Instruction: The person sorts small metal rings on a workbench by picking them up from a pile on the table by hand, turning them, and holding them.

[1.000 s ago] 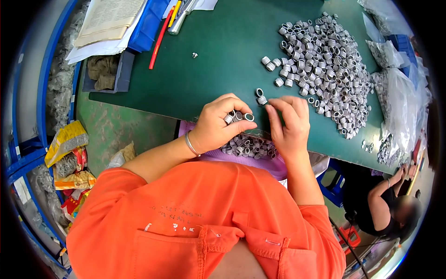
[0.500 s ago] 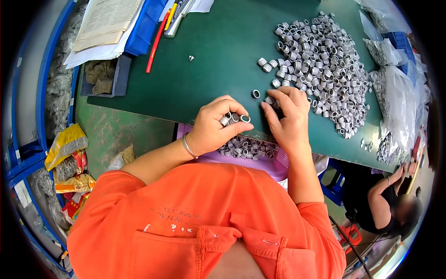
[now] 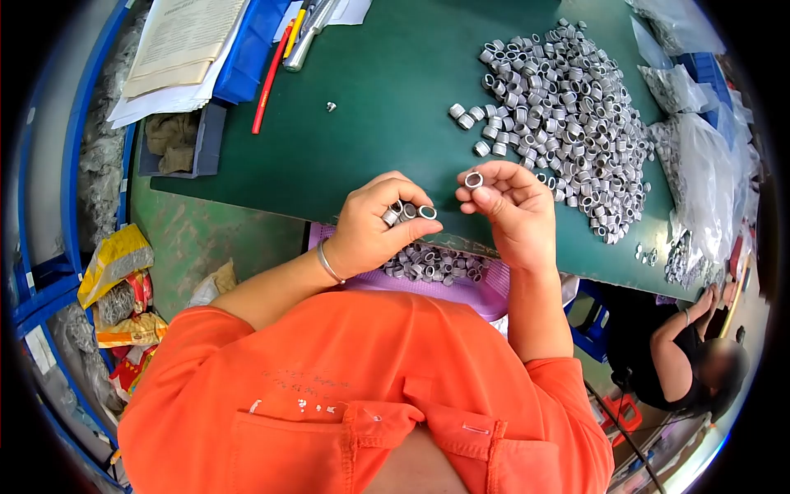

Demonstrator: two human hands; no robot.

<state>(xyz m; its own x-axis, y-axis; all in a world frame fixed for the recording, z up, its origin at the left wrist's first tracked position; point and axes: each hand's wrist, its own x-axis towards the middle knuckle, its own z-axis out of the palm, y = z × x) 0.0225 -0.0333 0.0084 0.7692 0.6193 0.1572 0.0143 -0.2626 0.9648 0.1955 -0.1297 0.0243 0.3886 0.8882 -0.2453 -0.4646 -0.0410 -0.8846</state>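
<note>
My left hand [image 3: 378, 216] is closed round several short metal rings [image 3: 409, 212], held in a row between thumb and fingers above the table's front edge. In my right hand [image 3: 514, 202] a single metal ring [image 3: 473, 180] is pinched between thumb and forefinger, its round opening facing up towards me. Whether the other right fingers hold more is hidden. Just beyond that hand a large heap of the same grey rings [image 3: 568, 123] spreads over the green table [image 3: 370, 107]. Below my hands, a purple basket [image 3: 494, 292] holds more rings.
A red pencil [image 3: 267, 86], a blue bin [image 3: 247, 58] and papers [image 3: 177, 49] lie at the back left. One small metal piece [image 3: 331, 106] sits alone on the table. Plastic bags [image 3: 699, 173] of parts line the right side. Another person [image 3: 679, 354] works at the right.
My right hand has lifted off the table and turned, now showing a ring at its fingertips. The loose ring beside it is gone from the table. My left hand keeps its rings.
</note>
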